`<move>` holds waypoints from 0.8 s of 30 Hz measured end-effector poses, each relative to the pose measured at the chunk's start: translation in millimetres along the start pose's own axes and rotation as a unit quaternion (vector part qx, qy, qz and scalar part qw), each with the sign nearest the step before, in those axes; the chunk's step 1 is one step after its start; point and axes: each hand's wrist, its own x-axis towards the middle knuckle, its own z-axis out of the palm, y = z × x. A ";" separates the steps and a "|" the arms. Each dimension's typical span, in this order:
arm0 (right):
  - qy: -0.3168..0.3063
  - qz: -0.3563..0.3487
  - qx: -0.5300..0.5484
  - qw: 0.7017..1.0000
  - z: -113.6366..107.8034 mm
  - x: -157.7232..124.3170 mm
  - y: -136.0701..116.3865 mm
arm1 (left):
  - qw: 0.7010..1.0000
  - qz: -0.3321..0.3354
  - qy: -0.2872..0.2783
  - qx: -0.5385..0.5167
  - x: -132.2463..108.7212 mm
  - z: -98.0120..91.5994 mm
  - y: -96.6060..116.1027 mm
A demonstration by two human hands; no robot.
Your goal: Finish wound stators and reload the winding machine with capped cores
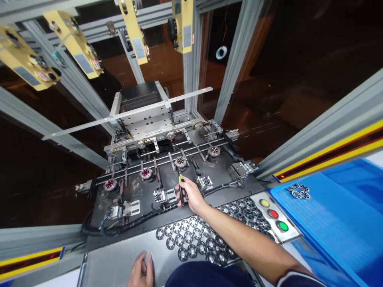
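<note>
My right hand [191,194] grips a pair of pliers [182,194] with black and lime-green handles. It is over the dark machine bed, close in front of a round fixture [180,162] that holds a small dark disc part. The jaws of the pliers are too small to make out. At the bottom, my left hand [142,271] holds nothing, its fingers loosely apart over the steel shelf [112,259]. Right of it, several round black-and-silver spoked parts [188,237] lie in rows, some hidden beneath my right forearm.
More fixtures stand in line: two with red-centred discs [146,173] and another [214,152] on the right. Yellow units [137,34] hang above. A button panel [273,215] and blue tray [326,207] with several parts are right. Yellow-edged light curtains [332,151] flank the opening.
</note>
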 end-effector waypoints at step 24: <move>-0.185 0.050 0.050 0.980 -7.5 -52.5 -26.6 | 0.999 -0.042 -0.022 -0.007 -4.7 1.4 -1.7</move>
